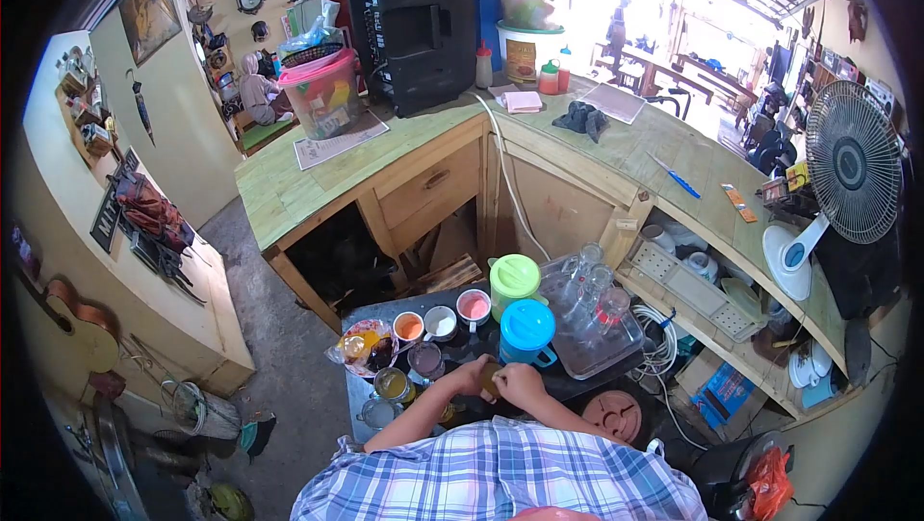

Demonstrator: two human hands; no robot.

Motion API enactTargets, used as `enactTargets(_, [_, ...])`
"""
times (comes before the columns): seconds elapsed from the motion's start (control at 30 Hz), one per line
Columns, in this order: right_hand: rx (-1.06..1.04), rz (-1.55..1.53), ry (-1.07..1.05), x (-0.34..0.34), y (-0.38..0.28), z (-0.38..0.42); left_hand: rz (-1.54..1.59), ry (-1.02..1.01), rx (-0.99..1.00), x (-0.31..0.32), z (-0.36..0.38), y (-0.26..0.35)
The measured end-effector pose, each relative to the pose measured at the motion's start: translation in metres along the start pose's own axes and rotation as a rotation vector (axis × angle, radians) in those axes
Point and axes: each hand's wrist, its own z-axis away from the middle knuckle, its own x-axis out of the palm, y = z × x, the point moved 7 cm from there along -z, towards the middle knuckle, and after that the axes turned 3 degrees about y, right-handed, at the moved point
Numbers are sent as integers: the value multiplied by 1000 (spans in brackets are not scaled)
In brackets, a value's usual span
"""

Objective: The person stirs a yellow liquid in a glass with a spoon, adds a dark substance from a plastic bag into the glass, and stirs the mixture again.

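- Your left hand [469, 376] and right hand [521, 384] meet low in the head view, over the near edge of the dark work table [358, 313].
- Both forearms run up from your plaid shirt [500, 478] and converge; elbows are bent and wrists turned inward toward each other.
- Between the hands sits a small brownish jar [491, 379]. Your left hand wraps its left side and your right hand curls over its top and right side, so both are closed around it (whether the right-hand fingers grip a lid or the rim itself, I cannot tell; too small).
- The jar lies just in front of the blue-lidded pitcher [527, 330], close to its base.
- The green-lidded pitcher [514, 279] stands behind the blue one, touching or nearly so.
- Left of your left hand: a jar with a yellowish top [391, 383], a glass with a purplish top [425, 360], and a bag of mixed colours [366, 346] further left.
- Behind those is a row of three cups: orange contents [409, 326], whitish contents [441, 322], pink contents [474, 305].
- Right of the pitchers is a clear tray [595, 353] holding upturned glasses [589, 285] (count unclear).
- Beyond the table, the wooden counter [289, 189] carries a black speaker [416, 25]; a standing fan [847, 163] is at far right.
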Motion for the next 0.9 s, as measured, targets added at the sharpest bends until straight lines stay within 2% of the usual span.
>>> enactTargets(0.07, [-12, 25, -68, 4, -1, 0, -7, -8, -19, 0, -1, -1])
enactTargets(0.13, [-14, -132, 103, -14, -11, -4, 21, 6, 23, 2, -4, -4])
enactTargets(0.17, [-12, -132, 103, -12, -9, -4, 21, 5, 24, 4, -5, -7])
enactTargets(0.27, [65, 17, 17, -1, 3, -3, 36, -26, -7, 3, -4, -6])
enactTargets(0.37, [-27, 0, -56, 0, -7, 0, -15, -26, -26, -1, -1, 1])
enactTargets(0.43, [-19, -157, 104, -17, -14, -5, 41, -3, 16, 1, -2, -1])
enactTargets(0.47, [-17, -156, 104, -17, -13, -5, 42, -5, 16, 2, -3, -4])
enactTargets(0.53, [57, 43, -20, -8, -4, -5, 19, -11, -18, 0, 0, 0])
enactTargets(0.63, [24, 18, -122, 3, -6, -1, -12, -15, -36, -2, 1, 3])
enactTargets(0.67, [24, 18, -122, 4, -5, -2, -12, -14, -36, -2, -1, 2])
enactTargets(0.73, [9, -107, 59, -15, -15, -7, 2, -13, -9, 0, -4, -3])
enactTargets(0.77, [11, -108, 58, -11, -10, -7, 3, -15, -10, 3, -4, -6])
enactTargets(0.83, [-9, 92, -40, 2, -1, -8, 3, 2, 14, 1, -3, -3])
enactTargets(0.9, [0, 55, -70, 5, -2, -3, -2, -11, -4, 0, -1, 0])
